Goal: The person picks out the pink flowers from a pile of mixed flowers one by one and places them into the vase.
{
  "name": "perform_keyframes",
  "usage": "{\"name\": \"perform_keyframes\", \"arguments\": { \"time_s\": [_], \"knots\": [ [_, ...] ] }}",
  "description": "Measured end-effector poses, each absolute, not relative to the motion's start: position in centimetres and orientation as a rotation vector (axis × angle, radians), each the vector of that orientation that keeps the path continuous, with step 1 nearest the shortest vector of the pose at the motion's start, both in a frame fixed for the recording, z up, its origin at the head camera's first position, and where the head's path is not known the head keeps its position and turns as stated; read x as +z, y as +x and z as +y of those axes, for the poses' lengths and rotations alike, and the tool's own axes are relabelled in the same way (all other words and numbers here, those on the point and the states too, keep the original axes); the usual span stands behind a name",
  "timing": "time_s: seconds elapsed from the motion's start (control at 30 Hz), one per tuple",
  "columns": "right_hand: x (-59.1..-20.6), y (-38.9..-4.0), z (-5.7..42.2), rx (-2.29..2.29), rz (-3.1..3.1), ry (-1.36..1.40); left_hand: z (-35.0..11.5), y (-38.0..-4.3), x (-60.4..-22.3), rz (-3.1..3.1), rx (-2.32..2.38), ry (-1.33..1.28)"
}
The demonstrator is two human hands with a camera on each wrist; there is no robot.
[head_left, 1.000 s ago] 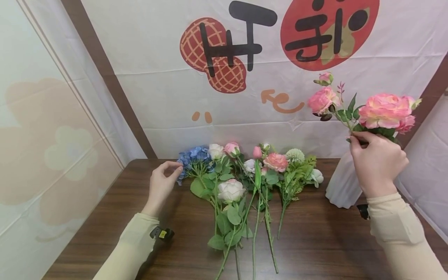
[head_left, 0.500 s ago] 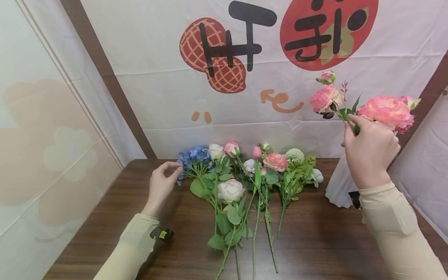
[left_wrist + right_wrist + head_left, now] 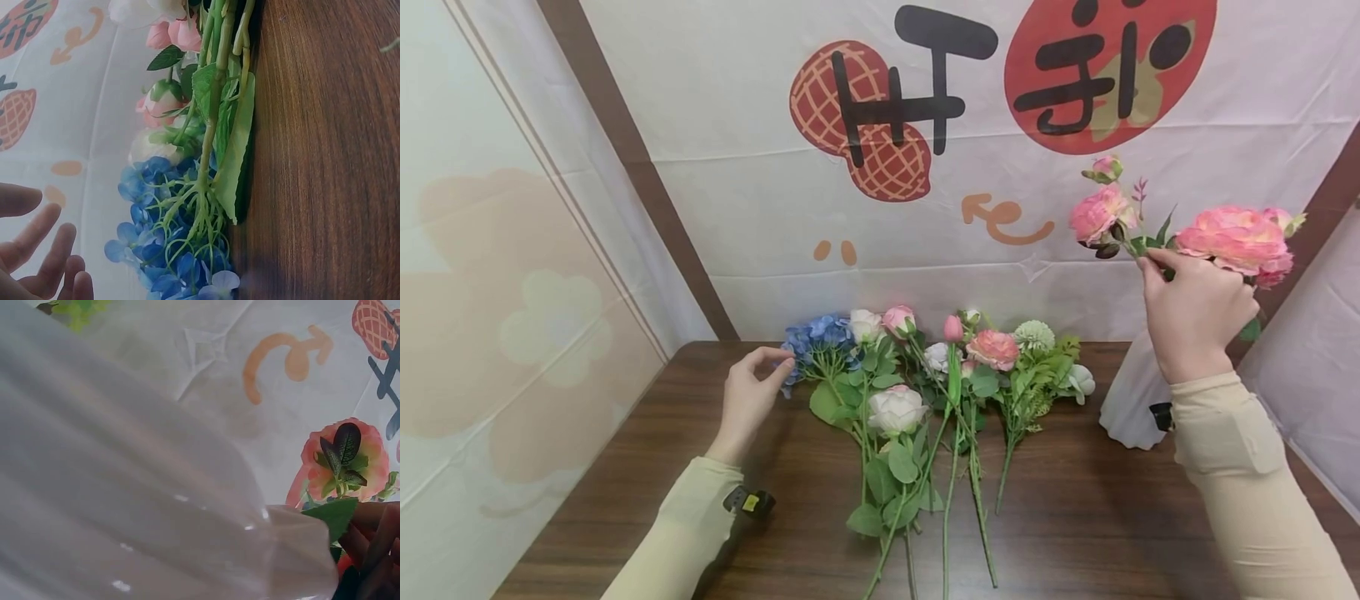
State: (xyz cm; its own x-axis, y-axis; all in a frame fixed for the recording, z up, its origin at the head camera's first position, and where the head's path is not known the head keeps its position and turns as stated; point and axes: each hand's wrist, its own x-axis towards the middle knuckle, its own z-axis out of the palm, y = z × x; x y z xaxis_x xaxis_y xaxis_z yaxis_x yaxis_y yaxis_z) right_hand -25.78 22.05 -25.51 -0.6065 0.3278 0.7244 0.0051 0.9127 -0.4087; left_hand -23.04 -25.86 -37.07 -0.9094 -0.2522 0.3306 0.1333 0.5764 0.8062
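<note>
My right hand [image 3: 1198, 308] pinches a stem of a pink peony spray [image 3: 1232, 237] above the white vase [image 3: 1135, 400] on the right. One smaller pink bloom and a bud lean left of the fingers; the largest bloom stands to the right. In the right wrist view the ribbed vase [image 3: 144, 475] fills much of the picture, and a green leaf [image 3: 334, 519] lies at its mouth beside the fingers. The lower stem is hidden. My left hand [image 3: 748, 400], fingers loosely bent and holding nothing, hovers by the blue hydrangea [image 3: 156, 250] at the left end of the flowers.
Several cut flowers lie across the wooden table [image 3: 1060, 517]: a white rose [image 3: 897, 408], a pink tulip [image 3: 953, 328], an orange-pink bloom [image 3: 993, 348] and a green pompom flower [image 3: 1034, 335]. Their stems point toward the front. A printed cloth [image 3: 737, 217] hangs behind the table.
My right hand has shifted left and its fingertips have moved to the left branch of the peony spray. The left bloom has moved slightly right. My left hand has stayed in place.
</note>
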Motion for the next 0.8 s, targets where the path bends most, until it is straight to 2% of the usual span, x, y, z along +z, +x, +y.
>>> {"name": "perform_keyframes", "arguments": {
  "time_s": [0.8],
  "knots": [
    [-28.0, -25.4, 23.0, 0.469, -2.199, -0.307, -25.9, -23.0, -36.9, -2.396, -1.288, 0.126]
  ]
}}
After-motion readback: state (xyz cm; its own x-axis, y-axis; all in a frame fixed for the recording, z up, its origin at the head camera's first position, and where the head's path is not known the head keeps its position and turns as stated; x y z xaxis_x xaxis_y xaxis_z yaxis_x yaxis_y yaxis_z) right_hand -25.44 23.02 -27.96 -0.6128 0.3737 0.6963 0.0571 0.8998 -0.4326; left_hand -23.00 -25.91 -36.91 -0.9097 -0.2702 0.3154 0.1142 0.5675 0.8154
